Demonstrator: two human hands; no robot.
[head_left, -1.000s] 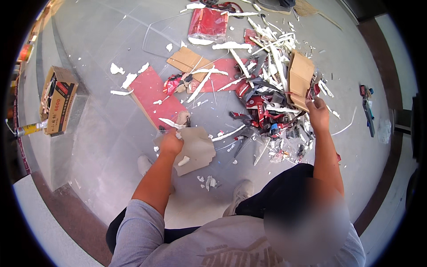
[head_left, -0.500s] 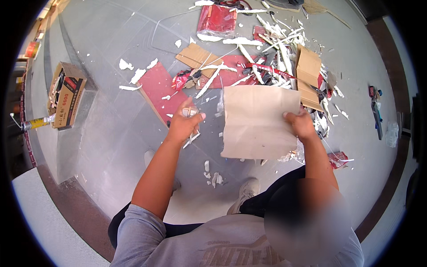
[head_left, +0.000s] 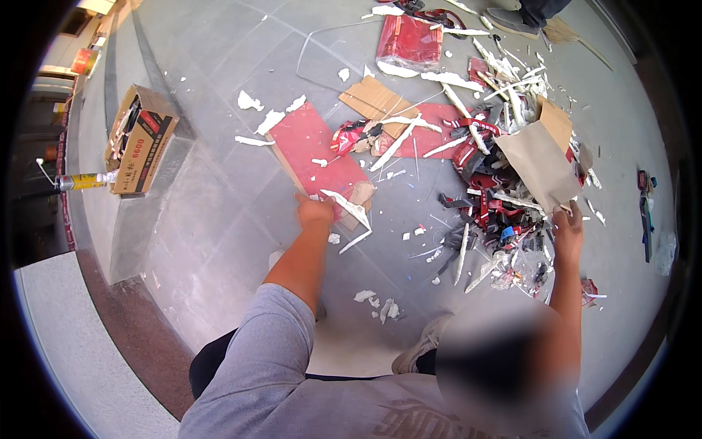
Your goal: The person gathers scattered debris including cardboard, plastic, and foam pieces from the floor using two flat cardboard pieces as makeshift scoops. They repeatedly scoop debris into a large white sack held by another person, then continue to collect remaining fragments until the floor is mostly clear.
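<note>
My left hand [head_left: 316, 212] is at the near-left edge of a flat red cardboard sheet [head_left: 314, 146] on the floor. Its fingers are closed on that edge, though partly hidden. White foam strips [head_left: 349, 207] and a torn brown scrap [head_left: 361, 193] lie just right of it. My right hand [head_left: 568, 225] grips the near corner of a plain brown cardboard sheet [head_left: 540, 164]. That sheet slants over a pile of red and black straps [head_left: 482, 179], white foam sticks and crumpled plastic, covering part of it.
An open carton [head_left: 150, 157] stands at the left, with a yellow spray can [head_left: 80, 181] beside it. Farther off lie a red package [head_left: 409, 42] and brown cardboard [head_left: 378, 100]. Another person's shoe [head_left: 512, 22] shows at the top. A dark tool [head_left: 646, 219] lies far right.
My right hand has lowered the brown sheet onto the pile at the right. My left hand, which held a small object, has gone down to the red sheet's edge. The view has shifted.
</note>
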